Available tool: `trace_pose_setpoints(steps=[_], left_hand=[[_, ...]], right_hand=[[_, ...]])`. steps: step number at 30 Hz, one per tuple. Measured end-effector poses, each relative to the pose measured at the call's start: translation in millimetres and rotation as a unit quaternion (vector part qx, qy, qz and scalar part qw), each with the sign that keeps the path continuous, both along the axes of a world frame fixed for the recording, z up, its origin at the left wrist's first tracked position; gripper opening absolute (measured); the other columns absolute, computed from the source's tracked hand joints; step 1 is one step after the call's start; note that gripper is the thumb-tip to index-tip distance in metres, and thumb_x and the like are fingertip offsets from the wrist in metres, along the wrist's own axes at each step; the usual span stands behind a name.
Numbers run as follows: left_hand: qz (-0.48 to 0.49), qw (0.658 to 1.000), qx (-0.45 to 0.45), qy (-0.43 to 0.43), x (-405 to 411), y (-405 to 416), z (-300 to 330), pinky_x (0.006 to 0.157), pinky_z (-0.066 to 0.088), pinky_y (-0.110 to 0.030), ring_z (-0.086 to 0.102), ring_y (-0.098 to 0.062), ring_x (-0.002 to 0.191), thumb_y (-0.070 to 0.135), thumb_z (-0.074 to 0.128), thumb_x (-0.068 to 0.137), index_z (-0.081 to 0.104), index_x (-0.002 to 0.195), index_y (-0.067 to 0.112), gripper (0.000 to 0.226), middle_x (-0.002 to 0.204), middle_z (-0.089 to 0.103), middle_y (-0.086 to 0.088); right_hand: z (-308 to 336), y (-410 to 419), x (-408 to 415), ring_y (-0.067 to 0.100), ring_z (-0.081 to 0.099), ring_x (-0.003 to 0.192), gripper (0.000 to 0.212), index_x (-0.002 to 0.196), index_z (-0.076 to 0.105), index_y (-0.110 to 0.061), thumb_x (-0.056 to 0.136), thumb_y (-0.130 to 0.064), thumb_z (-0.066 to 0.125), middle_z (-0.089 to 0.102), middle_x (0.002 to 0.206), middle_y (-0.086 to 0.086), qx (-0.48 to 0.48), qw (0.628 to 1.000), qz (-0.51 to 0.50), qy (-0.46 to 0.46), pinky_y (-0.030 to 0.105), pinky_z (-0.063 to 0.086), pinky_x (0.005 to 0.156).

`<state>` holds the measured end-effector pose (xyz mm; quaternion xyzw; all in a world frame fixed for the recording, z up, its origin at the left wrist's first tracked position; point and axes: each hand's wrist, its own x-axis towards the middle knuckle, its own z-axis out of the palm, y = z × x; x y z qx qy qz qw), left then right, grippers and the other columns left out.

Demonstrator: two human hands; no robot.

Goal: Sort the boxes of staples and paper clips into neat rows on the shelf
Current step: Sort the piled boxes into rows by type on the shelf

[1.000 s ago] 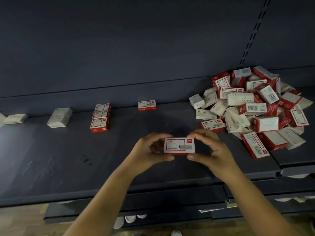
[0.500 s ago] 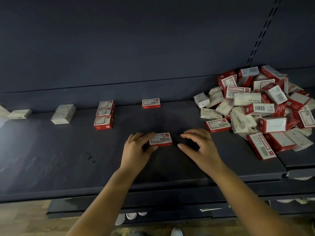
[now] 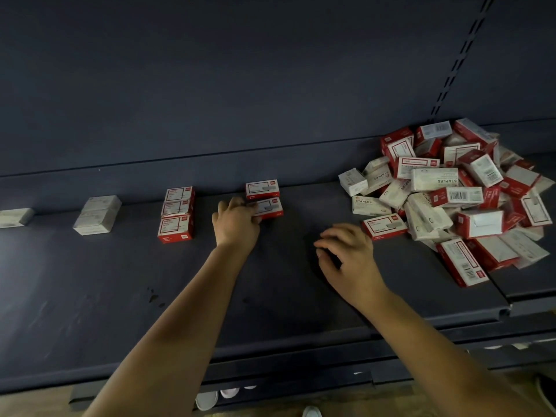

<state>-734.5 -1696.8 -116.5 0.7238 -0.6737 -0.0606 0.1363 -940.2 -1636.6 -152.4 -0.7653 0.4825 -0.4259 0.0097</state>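
Left grip (image 3: 237, 219) grasping red box (image 3: 268, 208), just behind it a second box (image 3: 262, 189); right grip (image 3: 346, 251) released, pile (image 3: 451, 197) beyond.

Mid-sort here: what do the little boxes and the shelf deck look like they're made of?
Red-and-white box under the left hand: looks like thin printed cardboard, with sharp folded edges and a slight sheen. The pile shows tucked end flaps, so likely the same. Shelf deck: probably painted sheet metal, dark matte and scuffed, with a rolled front lip.

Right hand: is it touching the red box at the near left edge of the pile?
Apart. In the head view, the right hand hovers with loose fingers, and dark shelf shows between its fingertips and the red box.
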Motion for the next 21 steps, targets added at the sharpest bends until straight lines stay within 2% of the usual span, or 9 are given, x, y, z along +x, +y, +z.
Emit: trace_pose_setpoints(steps=[6, 14, 21], left_hand=[[-0.006, 1.000, 0.005, 0.016, 2.3, -15.1, 0.7, 0.105, 0.025, -0.037, 0.030, -0.028, 0.127, 0.023, 0.050, 0.094, 0.055, 0.128, 0.021, 0.035, 0.135, 0.043, -0.005], [-0.028, 0.996, -0.016, 0.084, 11.5, -24.2, -6.9, 0.108, 0.027, -0.039, 0.036, -0.030, 0.125, 0.018, 0.058, 0.090, 0.062, 0.121, 0.015, 0.031, 0.131, 0.051, -0.008], [-0.040, 0.995, -0.054, 0.075, 13.0, -24.8, -13.4, 0.107, 0.027, -0.037, 0.037, -0.030, 0.125, 0.015, 0.058, 0.090, 0.064, 0.119, 0.015, 0.030, 0.130, 0.054, -0.006]], right_hand=[[-0.1, -2.0, 1.3, 0.020, 0.050, 0.105, 0.021, 0.081, 0.073, -0.011, 0.080, -0.020, 0.054, 0.067, 0.092, 0.003, -0.027, 1.000, -0.007, 0.012, 0.041, 0.040, 0.086], [-2.7, -2.2, 1.2, 0.019, 0.049, 0.105, 0.022, 0.081, 0.073, -0.011, 0.079, -0.021, 0.053, 0.067, 0.091, 0.003, -0.018, 1.000, -0.012, 0.004, 0.043, 0.042, 0.084], [-8.2, -4.9, -2.9, 0.019, 0.050, 0.102, 0.021, 0.080, 0.073, -0.011, 0.078, -0.021, 0.055, 0.067, 0.090, 0.003, -0.004, 1.000, -0.007, -0.002, 0.050, 0.048, 0.077]])
